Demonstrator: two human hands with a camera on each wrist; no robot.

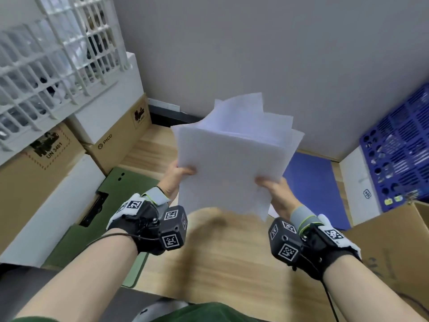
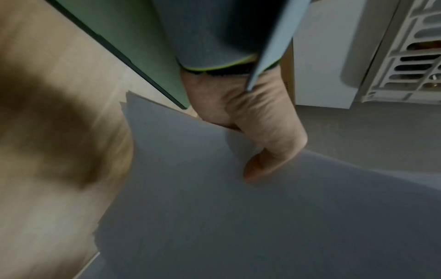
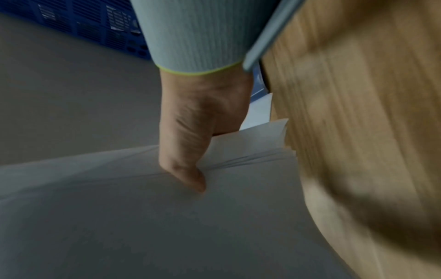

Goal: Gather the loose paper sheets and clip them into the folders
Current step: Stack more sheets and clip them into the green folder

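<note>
Gathering is judged to be the step in hand: a stack of paper sheets (image 1: 234,159) is held raised above the worktop (image 1: 222,249), clear of it, with the sheets fanned and unsquared at the 12 o'clock end. The stack is gripped at its lower left edge by the left hand (image 1: 177,176), whose thumb (image 2: 264,156) is pressed onto the top sheet while the fingers are hidden behind the paper. The lower right edge is pinched in the same way by the right hand (image 1: 272,188), its thumb (image 3: 188,169) being seen on the top sheet in the right wrist view.

Two folders are seen lying on the worktop: a green folder (image 1: 125,182) at 9 o'clock of the stack and a blue folder (image 1: 315,182) at 3 o'clock, partly hidden by the paper. Nothing is yet clipped.

The next move is judged to call for the edges to be squared, probably by tapping on the worktop, before the stack is carried to a folder and a clip is opened.

On a cardboard box (image 1: 118,135) at 10 o'clock, "PICO" can be read; on another box (image 1: 44,159) at 9 o'clock, "UN 3481" is printed. Other labels are too blurred to be read.
</note>
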